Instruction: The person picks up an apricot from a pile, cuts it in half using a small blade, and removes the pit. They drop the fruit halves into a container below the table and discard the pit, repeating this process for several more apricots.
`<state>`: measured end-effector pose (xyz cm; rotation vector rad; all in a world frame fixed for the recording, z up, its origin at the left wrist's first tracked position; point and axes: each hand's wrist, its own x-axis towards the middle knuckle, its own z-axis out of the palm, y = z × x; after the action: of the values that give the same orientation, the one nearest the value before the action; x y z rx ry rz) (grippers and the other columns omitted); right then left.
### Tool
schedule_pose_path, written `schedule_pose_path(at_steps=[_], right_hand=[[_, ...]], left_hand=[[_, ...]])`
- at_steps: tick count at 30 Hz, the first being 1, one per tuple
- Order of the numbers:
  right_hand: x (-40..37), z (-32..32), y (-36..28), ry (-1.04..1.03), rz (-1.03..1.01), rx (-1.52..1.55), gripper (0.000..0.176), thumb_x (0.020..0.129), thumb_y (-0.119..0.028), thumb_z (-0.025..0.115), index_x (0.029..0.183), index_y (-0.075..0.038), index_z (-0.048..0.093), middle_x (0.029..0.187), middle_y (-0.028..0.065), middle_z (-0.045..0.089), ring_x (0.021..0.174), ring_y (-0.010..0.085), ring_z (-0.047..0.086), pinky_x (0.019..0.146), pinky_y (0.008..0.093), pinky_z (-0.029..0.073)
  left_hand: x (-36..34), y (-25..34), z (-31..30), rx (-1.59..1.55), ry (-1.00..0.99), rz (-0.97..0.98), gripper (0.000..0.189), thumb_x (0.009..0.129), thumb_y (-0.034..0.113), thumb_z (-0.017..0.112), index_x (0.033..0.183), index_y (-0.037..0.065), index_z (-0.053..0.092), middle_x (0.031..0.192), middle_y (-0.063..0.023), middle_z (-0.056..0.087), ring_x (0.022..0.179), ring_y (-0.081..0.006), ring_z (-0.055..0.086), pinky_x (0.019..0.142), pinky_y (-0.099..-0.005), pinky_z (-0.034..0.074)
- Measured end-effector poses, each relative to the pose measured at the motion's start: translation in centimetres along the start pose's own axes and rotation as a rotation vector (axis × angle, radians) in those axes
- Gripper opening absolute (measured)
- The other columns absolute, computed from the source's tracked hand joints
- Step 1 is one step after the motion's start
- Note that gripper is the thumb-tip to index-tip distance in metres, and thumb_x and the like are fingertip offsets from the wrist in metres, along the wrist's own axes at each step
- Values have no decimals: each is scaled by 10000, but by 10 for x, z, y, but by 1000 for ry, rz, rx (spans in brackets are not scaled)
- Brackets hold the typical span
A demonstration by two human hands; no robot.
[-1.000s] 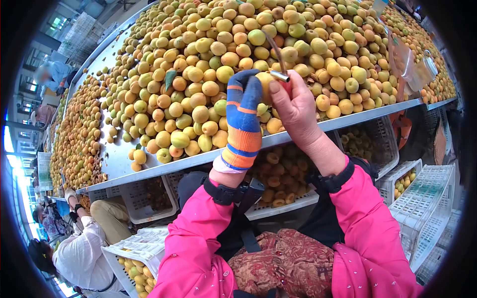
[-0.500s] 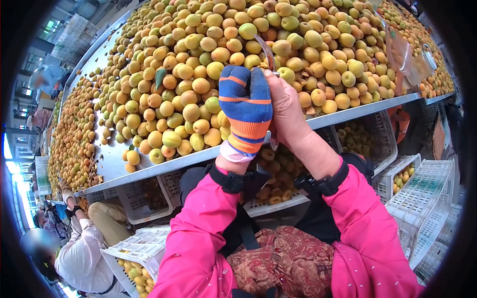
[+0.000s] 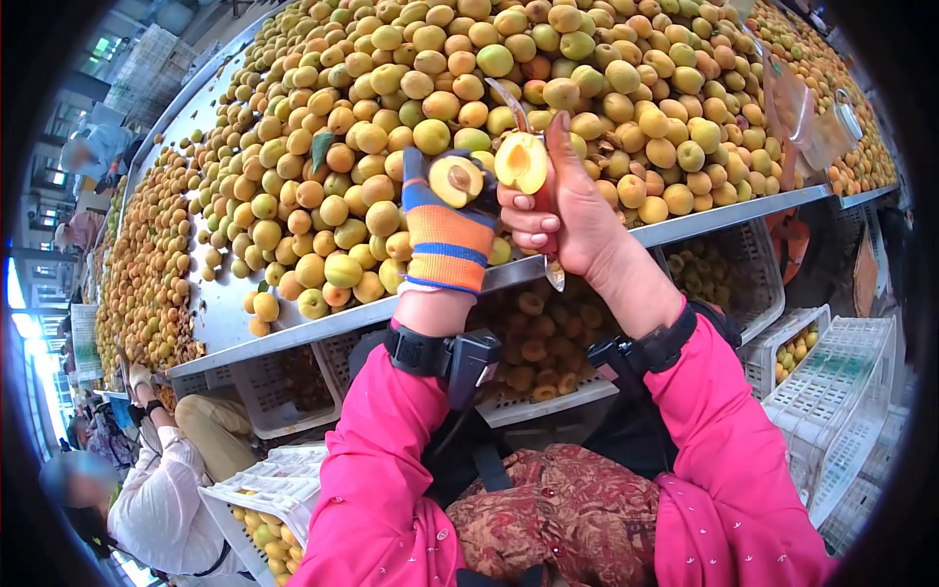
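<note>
My left hand (image 3: 447, 220), in a blue and orange knit glove, holds an apricot half (image 3: 456, 181) with the brown pit still in it, cut face up. Close beside it, my bare right hand (image 3: 562, 210) grips a knife (image 3: 509, 102) with a curved blade that points up and away. The same hand holds the other apricot half (image 3: 520, 162), its hollow facing me, against the knife. Both hands are above the near metal edge of the table (image 3: 626, 239), in front of a large heap of whole apricots (image 3: 372, 137).
Below the table edge, a crate (image 3: 548, 401) holds apricot halves. White crates stand at the right (image 3: 831, 377) and lower left (image 3: 279, 484). A person in a light shirt (image 3: 171, 499) sits at the left. A clear plastic container (image 3: 827, 137) lies at the upper right.
My hands have moved apart from their pressed-together position. The apricot now shows as two open halves, one in each hand, and my left hand has shifted left and turned palm up.
</note>
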<state>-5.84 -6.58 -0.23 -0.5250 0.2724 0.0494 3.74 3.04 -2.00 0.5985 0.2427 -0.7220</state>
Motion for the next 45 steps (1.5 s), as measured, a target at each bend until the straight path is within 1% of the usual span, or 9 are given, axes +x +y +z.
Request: schedule_pose_path(at_steps=[11, 13, 17, 18, 23, 37, 39, 40, 45], right_hand=[[-18, -3, -14, 55, -82, -335, 354, 880, -425, 488, 922, -76, 534, 458, -44, 334, 344, 40, 286, 336, 181, 245], [-29, 4, -24, -212, 173, -455, 429, 883, -466, 501, 874, -41, 560, 463, -64, 306, 338, 26, 250, 331, 180, 211], [-21, -1, -21, 88, -186, -619, 379, 910, -401, 505, 873, -26, 547, 478, -66, 306, 340, 25, 249, 326, 192, 192], [-14, -8, -16, 129, -319, -415, 332, 908, -373, 523, 841, -48, 530, 489, -50, 327, 355, 36, 279, 333, 200, 214], [-5, 14, -21, 263, -799, -179, 334, 912, -403, 506, 722, -139, 430, 517, -34, 315, 409, 67, 304, 396, 222, 276], [-8, 10, -35, 318, -947, -256, 350, 900, -375, 536, 691, -134, 395, 485, -35, 290, 367, 60, 256, 345, 230, 196], [-5, 4, -38, 268, -833, -206, 351, 904, -400, 517, 695, -144, 399, 484, -41, 274, 365, 59, 233, 348, 226, 191], [-4, 2, -39, 269, -833, -205, 351, 904, -400, 517, 695, -144, 399, 484, -41, 274, 365, 59, 233, 348, 226, 191], [1, 0, -38, 143, -641, -111, 358, 913, -440, 470, 694, -164, 408, 483, -51, 238, 364, 57, 193, 348, 220, 178]], left_hand=[[-7, 22, -18, -46, -143, -278, 407, 888, 424, 458, 978, 41, 562, 838, -114, 601, 706, -239, 532, 666, -326, 468], [-12, 18, -7, 111, -6, -74, 413, 902, 424, 440, 990, 36, 548, 876, -121, 604, 709, -234, 538, 673, -334, 474], [-9, 16, -13, 294, -222, 30, 408, 924, 391, 420, 1017, 11, 531, 971, -129, 595, 794, -219, 566, 691, -336, 484], [-14, -6, -13, 789, -311, 532, 406, 923, 368, 430, 1063, 2, 538, 942, -132, 605, 772, -205, 565, 644, -311, 480], [-17, -17, -8, 149, -187, -340, 308, 910, 341, 465, 967, 62, 580, 829, -76, 620, 707, -193, 567, 545, -287, 459], [-28, -55, -2, 540, -118, -99, 157, 876, 235, 540, 933, 93, 574, 749, 4, 574, 631, -110, 561, 471, -235, 417], [-21, -52, -11, 1603, -547, 835, 147, 820, 89, 561, 958, 38, 566, 794, -13, 577, 668, -131, 568, 567, -222, 451], [-23, -52, -9, 1603, -547, 835, 147, 820, 89, 561, 958, 38, 566, 794, -13, 577, 668, -131, 568, 567, -222, 451], [-33, -49, 7, 651, -221, -168, 246, 769, -1, 560, 1011, 30, 527, 776, -38, 558, 621, -114, 540, 563, -206, 432]])
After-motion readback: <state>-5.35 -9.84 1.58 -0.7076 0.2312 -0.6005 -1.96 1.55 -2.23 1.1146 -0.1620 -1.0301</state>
